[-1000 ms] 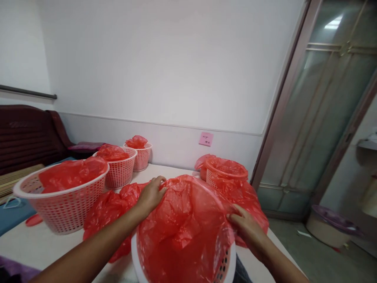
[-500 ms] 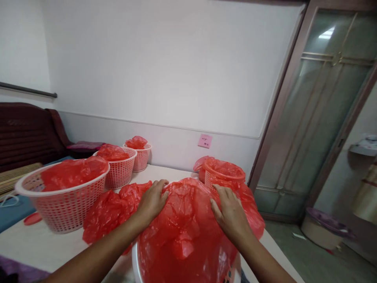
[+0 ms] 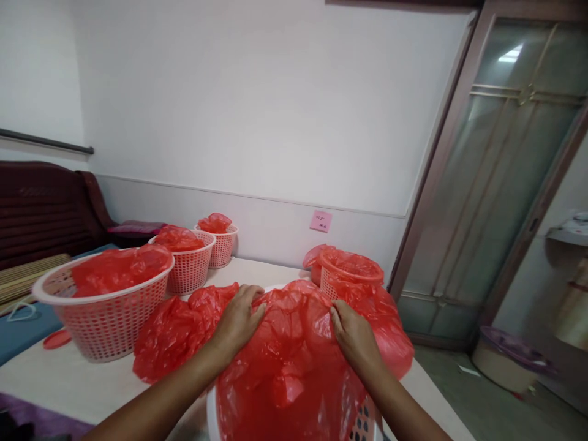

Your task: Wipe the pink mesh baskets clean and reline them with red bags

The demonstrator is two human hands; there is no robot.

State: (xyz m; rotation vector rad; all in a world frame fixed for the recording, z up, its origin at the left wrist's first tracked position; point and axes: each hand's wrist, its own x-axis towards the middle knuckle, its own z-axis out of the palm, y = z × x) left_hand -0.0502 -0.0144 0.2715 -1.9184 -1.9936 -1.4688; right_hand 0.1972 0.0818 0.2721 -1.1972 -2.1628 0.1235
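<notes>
A thin red plastic bag (image 3: 294,349) is spread across a white perforated basket (image 3: 212,407) in front of me. My left hand (image 3: 239,315) grips the bag's far left edge between thumb and fingers, close to the basket rim. On the opposite side, my right hand (image 3: 353,334) pinches the bag's edge, with the thumb pressed against the fingers. The bag hides most of the basket. Beside my left forearm lies a crumpled heap of red bags (image 3: 179,334).
Three pinkish-white baskets, among them a large one (image 3: 114,318), hold red bags on the left of the table (image 3: 68,389). A red-lined basket (image 3: 351,266) stands at the back right. A pink note (image 3: 320,221) is on the wall; a bin (image 3: 505,361) stands on the floor.
My right hand's fingers have closed from a spread pose into a pinch on the bag. The bag's far edge has drawn slightly nearer, baring some white rim behind it.
</notes>
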